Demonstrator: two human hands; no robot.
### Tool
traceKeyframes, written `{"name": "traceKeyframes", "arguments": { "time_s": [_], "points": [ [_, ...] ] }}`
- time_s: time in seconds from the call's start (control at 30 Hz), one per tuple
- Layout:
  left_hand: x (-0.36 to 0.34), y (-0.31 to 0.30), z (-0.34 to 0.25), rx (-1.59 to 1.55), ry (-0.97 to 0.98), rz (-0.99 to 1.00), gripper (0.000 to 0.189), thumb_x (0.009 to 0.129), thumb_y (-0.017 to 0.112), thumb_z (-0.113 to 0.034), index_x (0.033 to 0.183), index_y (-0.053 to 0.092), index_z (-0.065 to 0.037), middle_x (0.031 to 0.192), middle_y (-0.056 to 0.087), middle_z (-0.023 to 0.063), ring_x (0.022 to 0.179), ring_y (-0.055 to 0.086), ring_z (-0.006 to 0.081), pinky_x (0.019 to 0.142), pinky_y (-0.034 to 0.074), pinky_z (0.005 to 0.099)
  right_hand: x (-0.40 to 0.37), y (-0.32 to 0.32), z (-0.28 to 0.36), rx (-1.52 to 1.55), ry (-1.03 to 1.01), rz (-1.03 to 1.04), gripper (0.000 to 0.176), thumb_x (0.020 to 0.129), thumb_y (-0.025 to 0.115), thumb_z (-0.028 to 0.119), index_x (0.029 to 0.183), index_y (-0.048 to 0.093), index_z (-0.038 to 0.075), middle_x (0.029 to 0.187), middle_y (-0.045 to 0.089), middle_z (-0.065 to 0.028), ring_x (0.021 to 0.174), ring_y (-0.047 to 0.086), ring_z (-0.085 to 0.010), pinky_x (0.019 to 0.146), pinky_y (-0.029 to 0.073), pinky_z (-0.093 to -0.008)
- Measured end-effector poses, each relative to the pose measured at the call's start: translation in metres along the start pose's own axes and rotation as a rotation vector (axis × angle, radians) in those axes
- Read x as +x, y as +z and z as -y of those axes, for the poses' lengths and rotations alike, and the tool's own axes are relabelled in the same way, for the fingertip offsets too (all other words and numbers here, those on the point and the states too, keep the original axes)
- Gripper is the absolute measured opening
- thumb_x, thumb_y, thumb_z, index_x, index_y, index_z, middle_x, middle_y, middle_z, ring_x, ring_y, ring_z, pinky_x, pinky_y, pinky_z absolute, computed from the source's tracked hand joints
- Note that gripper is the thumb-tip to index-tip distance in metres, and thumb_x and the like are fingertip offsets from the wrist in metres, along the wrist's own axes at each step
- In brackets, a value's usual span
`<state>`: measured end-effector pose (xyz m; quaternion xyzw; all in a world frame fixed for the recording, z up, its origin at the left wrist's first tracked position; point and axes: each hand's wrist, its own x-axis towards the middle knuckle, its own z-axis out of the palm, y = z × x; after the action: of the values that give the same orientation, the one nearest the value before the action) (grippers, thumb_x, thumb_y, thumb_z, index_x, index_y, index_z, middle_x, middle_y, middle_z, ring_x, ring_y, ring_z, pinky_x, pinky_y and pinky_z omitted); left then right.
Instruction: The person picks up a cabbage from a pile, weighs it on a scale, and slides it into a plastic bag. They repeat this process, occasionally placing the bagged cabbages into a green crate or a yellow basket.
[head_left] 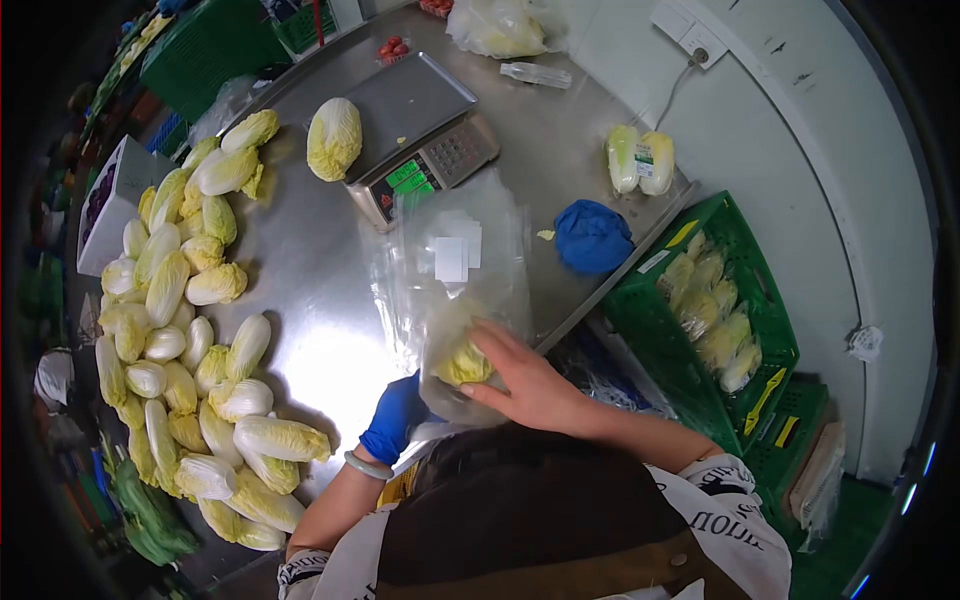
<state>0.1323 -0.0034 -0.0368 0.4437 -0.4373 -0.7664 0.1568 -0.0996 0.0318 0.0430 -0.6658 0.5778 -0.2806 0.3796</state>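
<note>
"two hands at work over the near edge of the table (310,225). what is each one doing?"

"the right hand (532,380), bare, curls round the yellow-leafed cabbage (466,365), thumb on the near side, fingers on the far side. the left hand (392,412), in a blue glove (380,440), goes behind the clear bag (437,395), so i can't tell whether it grips."

"is that cabbage in the bag?"

"it seems to be, with plastic about it, right in front of the person's dark apron (500,525). whether the fingers are inside or outside the plastic, i can't tell."

"so what might go wrong?"

"a split, first. the plastic looks thin, and a hard shove could tear it. next, a drop: if the right hand slackens and the left gives no support, the cabbage could slide out toward the apron."

"anything beyond the hands?"

"the bag lies against the stack of bags (503,225), so a tug might drag those along and scatter the white slips (451,259). and a whole cabbage (334,140) sits at the left edge of the scale (425,170); a knock could set it rolling."
</note>
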Motion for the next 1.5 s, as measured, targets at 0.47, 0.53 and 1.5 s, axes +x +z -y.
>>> {"name": "traceKeyframes", "arguments": {
  "time_s": [0.47, 0.53, 1.5],
  "points": [
    [-0.005, -0.023, 0.024, -0.318, 0.109, 0.058, 0.026, 0.096, 0.046, -0.012, 0.113, 0.055, 0.006, 0.096, 0.065, 0.0197, 0.08, 0.066, 0.0296, 0.069, 0.055, 0.0342, -0.034, -0.083, 0.074, -0.2, -0.603, -0.682, 0.016, 0.083, 0.053, 0.007, 0.097, 0.058, 0.002, 0.096, 0.061, -0.0167, 0.09, 0.061, -0.0301, 0.085, 0.049, -0.049],
    [-0.007, -0.022, 0.017, -0.669, -0.116, 0.043, 0.033, 0.097, 0.045, -0.022, 0.107, 0.057, 0.007, 0.094, 0.066, 0.0204, 0.078, 0.066, 0.0302, 0.069, 0.055, 0.0347, -0.038, -0.102, 0.071, -0.087, -0.658, -0.793, 0.017, 0.092, 0.046, 0.011, 0.102, 0.053, -0.001, 0.102, 0.06, -0.0173, 0.093, 0.06, -0.0345, 0.085, 0.048, -0.0519],
    [-0.091, 0.117, 0.181, -0.829, -0.102, -0.148, 0.034, 0.096, 0.047, -0.018, 0.122, 0.052, 0.003, 0.117, 0.06, 0.0226, 0.105, 0.061, 0.0343, 0.096, 0.048, 0.044, -0.12, 0.029, -0.094, -0.231, -0.486, 0.151, 0.027, 0.079, 0.06, 0.008, 0.106, 0.062, 0.004, 0.104, 0.062, -0.0085, 0.098, 0.057, -0.0288, 0.087, 0.046, -0.0383]
  ]
}}
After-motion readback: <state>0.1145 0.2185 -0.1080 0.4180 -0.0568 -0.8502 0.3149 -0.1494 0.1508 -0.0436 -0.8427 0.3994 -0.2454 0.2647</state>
